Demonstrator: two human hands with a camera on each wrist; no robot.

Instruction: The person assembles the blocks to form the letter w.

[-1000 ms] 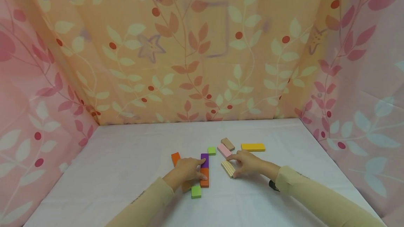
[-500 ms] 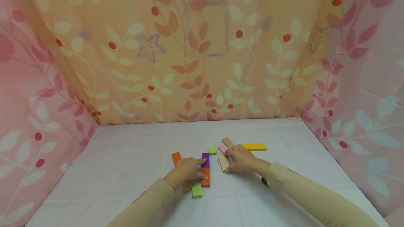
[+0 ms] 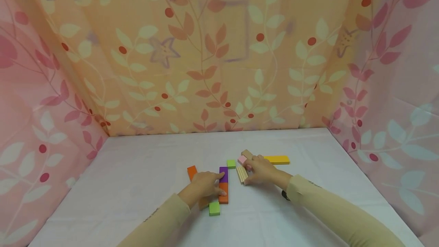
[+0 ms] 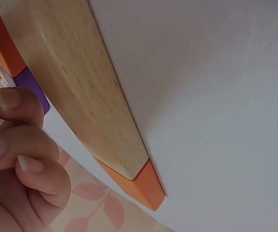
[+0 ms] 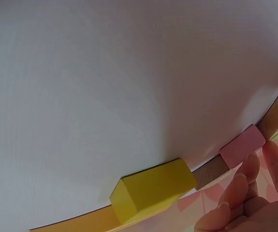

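Observation:
My left hand [image 3: 205, 184] touches a row made of a purple block [image 3: 223, 170] and an orange block [image 3: 224, 200], index finger on the purple and thumb on the orange. Its other fingers are curled in the left wrist view. Just right of the row, my right hand [image 3: 262, 171] pinches a ribbed wooden block [image 3: 241, 175] between thumb and index finger, low over the tabletop. A pink block [image 3: 242, 160] lies just beyond the right fingertips, partly covered by them. Under the left hand lies a long wooden block [image 4: 76, 87] ending at another orange block [image 4: 139, 186].
Green blocks [image 3: 231, 164] [image 3: 214, 209] sit at the row's far and near ends. Past the right hand are a brown block [image 3: 246, 154] and a long yellow block [image 3: 277, 159]. A thick yellow block [image 5: 153, 188] is hidden behind that hand in the head view. Patterned curtains enclose the white table [image 3: 154, 155].
My right hand has moved left with the ribbed wooden block, bringing it nearer the purple and orange row and turning it slightly. The left hand has stayed in place.

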